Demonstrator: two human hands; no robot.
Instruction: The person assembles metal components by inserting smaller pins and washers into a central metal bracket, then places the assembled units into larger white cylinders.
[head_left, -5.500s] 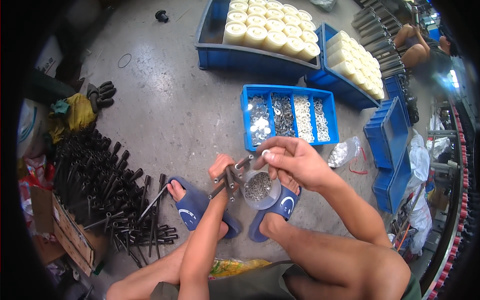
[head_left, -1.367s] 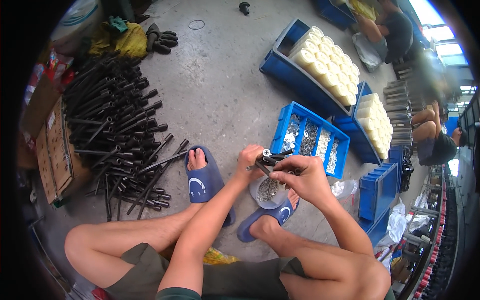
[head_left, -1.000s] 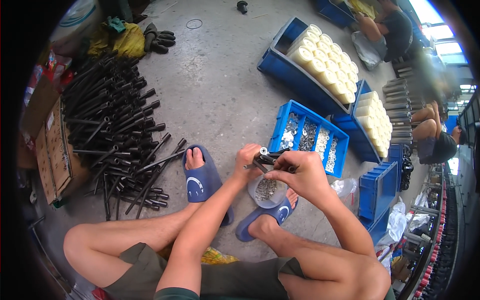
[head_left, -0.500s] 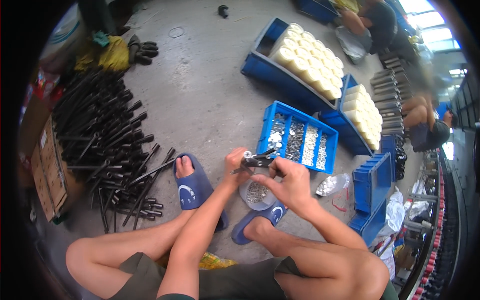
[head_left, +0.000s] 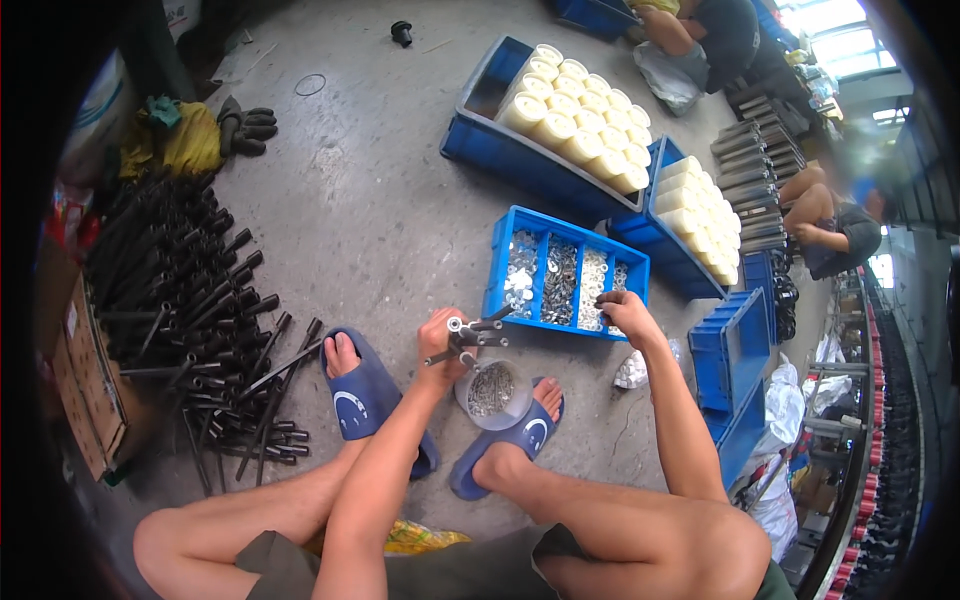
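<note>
Several black rods (head_left: 482,335) are bunched in my left hand (head_left: 436,343), a white ring on the end of one. They stick out over a round translucent bowl (head_left: 514,400) of small metal parts on the floor between my feet. My right hand (head_left: 632,318) is at the right near side of the blue divided tray (head_left: 497,275), over its white rings. Its fingers are drawn together, and something small and dark shows at the tips, too small to name. The tray's compartments hold washers, dark metal pieces and white rings.
Black tubes (head_left: 190,290) lie heaped at the left beside a cardboard box (head_left: 88,370). Beyond the tray stand two blue crates of cream cylinders (head_left: 580,120). Stacked blue bins (head_left: 728,345) and a clear bag of white parts (head_left: 632,372) are at the right. Two people sit farther off.
My right hand has left the rods and moved right to the tray. My left hand keeps hold of the rods. The whole view has shifted slightly.
</note>
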